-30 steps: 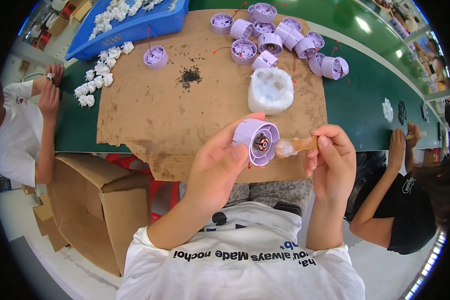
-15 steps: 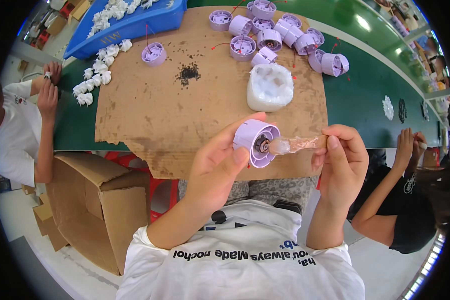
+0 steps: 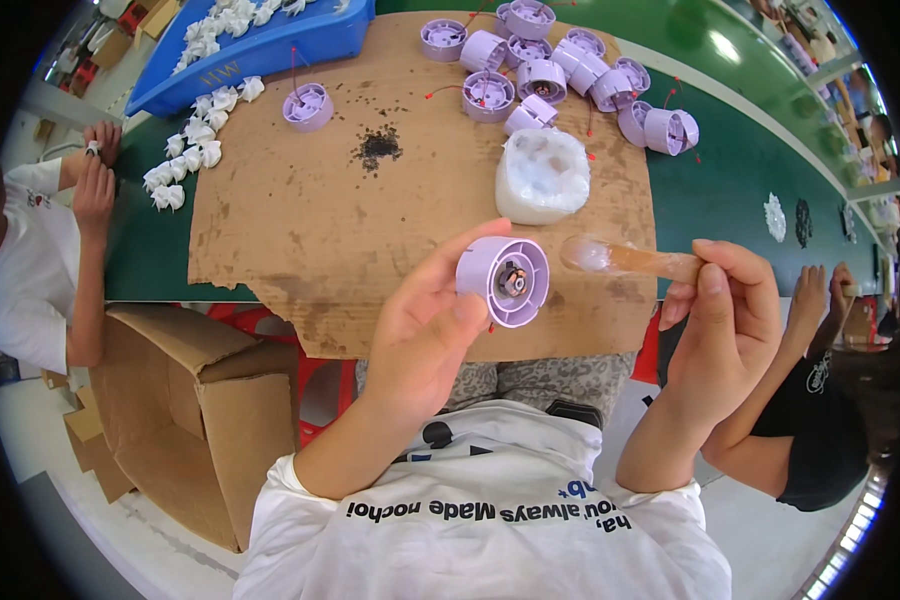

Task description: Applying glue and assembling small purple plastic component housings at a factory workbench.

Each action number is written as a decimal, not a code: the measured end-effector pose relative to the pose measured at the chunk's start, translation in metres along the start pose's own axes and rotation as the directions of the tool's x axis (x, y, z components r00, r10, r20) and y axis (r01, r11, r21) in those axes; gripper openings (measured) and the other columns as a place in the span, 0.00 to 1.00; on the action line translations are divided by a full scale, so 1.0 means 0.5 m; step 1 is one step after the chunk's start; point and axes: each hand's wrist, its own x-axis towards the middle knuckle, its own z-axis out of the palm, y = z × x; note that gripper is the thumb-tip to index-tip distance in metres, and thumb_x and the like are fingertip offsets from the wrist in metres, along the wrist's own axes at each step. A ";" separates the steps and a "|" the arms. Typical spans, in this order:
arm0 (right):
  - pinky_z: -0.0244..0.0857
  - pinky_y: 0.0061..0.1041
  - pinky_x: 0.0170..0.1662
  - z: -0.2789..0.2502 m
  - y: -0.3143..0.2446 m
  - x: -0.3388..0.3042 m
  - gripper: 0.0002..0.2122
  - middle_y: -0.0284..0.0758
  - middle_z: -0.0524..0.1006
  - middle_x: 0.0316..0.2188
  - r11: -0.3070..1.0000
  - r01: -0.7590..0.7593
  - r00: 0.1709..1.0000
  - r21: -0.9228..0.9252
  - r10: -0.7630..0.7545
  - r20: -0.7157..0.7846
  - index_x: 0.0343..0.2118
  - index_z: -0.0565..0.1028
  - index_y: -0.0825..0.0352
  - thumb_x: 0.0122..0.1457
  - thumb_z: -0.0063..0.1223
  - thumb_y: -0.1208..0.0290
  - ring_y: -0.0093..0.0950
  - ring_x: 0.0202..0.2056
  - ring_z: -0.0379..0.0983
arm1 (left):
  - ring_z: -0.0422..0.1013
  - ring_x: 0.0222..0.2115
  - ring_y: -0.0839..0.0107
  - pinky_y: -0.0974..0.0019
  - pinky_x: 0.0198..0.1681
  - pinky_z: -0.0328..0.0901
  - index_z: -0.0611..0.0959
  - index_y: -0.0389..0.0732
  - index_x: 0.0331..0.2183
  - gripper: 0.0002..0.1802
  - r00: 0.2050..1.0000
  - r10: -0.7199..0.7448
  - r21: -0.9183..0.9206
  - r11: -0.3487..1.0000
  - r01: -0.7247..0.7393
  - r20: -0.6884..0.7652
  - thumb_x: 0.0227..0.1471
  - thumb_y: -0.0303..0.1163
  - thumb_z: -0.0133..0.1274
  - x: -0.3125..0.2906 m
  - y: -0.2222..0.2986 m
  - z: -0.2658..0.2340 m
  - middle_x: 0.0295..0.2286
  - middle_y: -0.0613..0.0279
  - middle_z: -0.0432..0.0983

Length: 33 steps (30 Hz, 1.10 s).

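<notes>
My left hand (image 3: pixel 425 330) is closed around a light purple round plastic housing (image 3: pixel 478 268). Its open face is turned to the right and shows a motor part with copper windings (image 3: pixel 513 281) at the centre. Between the thumb and fingers of my right hand (image 3: pixel 722 330) is a flat wooden stick (image 3: pixel 655 263). Whitish, translucent grease coats the stick's tip, which points left and stands apart from the housing. Beyond my hands sits a white tub (image 3: pixel 542 178) of pale, glossy grease on the cardboard.
Several purple housings (image 3: pixel 488 95) with red wires cluster at the far right of the cardboard sheet (image 3: pixel 430 210); another (image 3: pixel 308 107) stands far left. Small black bits (image 3: pixel 378 148) lie scattered. White parts (image 3: pixel 198 130) sit by a blue tray (image 3: pixel 260 62). People sit on both sides.
The wooden stick has come out of the housing and moved right with my right hand. My left hand has shifted slightly left, still holding the housing.
</notes>
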 end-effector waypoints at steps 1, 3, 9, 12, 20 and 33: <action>0.60 0.13 0.24 0.004 0.000 -0.002 0.05 0.36 0.73 0.25 1.000 -0.009 1.000 0.010 0.009 0.027 0.36 0.73 0.77 0.58 0.46 0.82 0.18 0.21 0.67 | 0.68 0.47 0.61 0.63 0.45 0.66 0.60 0.26 0.55 0.40 1.000 0.020 0.010 1.000 -0.020 -0.015 0.54 0.49 0.50 0.000 -0.001 0.001 0.50 0.45 0.65; 0.59 0.12 0.25 0.011 0.002 -0.007 0.05 0.34 0.73 0.23 0.998 -0.055 0.997 0.025 0.054 0.056 0.36 0.73 0.76 0.58 0.46 0.82 0.17 0.21 0.66 | 0.68 0.47 0.62 0.62 0.47 0.65 0.60 0.27 0.55 0.40 0.999 0.046 -0.007 0.999 -0.046 -0.027 0.52 0.47 0.53 0.000 -0.002 0.000 0.50 0.46 0.65; 0.61 0.13 0.26 0.022 0.012 -0.034 0.05 0.35 0.73 0.25 0.991 0.069 0.996 -0.113 -0.063 0.059 0.35 0.73 0.76 0.57 0.45 0.85 0.19 0.22 0.67 | 0.64 0.51 0.67 0.63 0.54 0.59 0.62 0.31 0.55 0.36 0.987 0.150 -0.073 0.987 -0.146 0.050 0.45 0.20 0.57 -0.004 -0.005 -0.017 0.49 0.54 0.66; 0.61 0.15 0.26 0.021 0.018 -0.040 0.07 0.37 0.71 0.25 0.950 0.229 0.971 -0.210 -0.210 0.113 0.36 0.72 0.76 0.55 0.43 0.87 0.21 0.21 0.67 | 0.64 0.50 0.67 0.63 0.53 0.60 0.64 0.31 0.53 0.35 0.980 0.186 -0.030 0.982 -0.185 0.065 0.43 0.18 0.58 -0.004 -0.008 -0.020 0.48 0.55 0.67; 0.62 0.20 0.23 0.010 0.013 -0.040 0.12 0.40 0.74 0.24 0.790 0.521 0.851 -0.323 -0.449 0.272 0.35 0.74 0.75 0.48 0.47 0.92 0.28 0.21 0.69 | 0.66 0.48 0.69 0.64 0.51 0.62 0.66 0.33 0.51 0.34 0.978 0.204 0.004 0.979 -0.204 0.035 0.40 0.16 0.60 -0.005 -0.014 -0.018 0.46 0.57 0.67; 0.64 0.23 0.22 0.012 -0.009 -0.023 0.14 0.44 0.75 0.26 0.582 0.754 0.643 -0.305 -0.556 0.526 0.36 0.73 0.75 0.42 0.52 0.88 0.32 0.21 0.70 | 0.66 0.48 0.68 0.65 0.52 0.62 0.67 0.34 0.48 0.32 0.940 0.339 0.269 0.903 -0.336 0.036 0.40 0.15 0.61 -0.003 -0.017 -0.014 0.45 0.58 0.64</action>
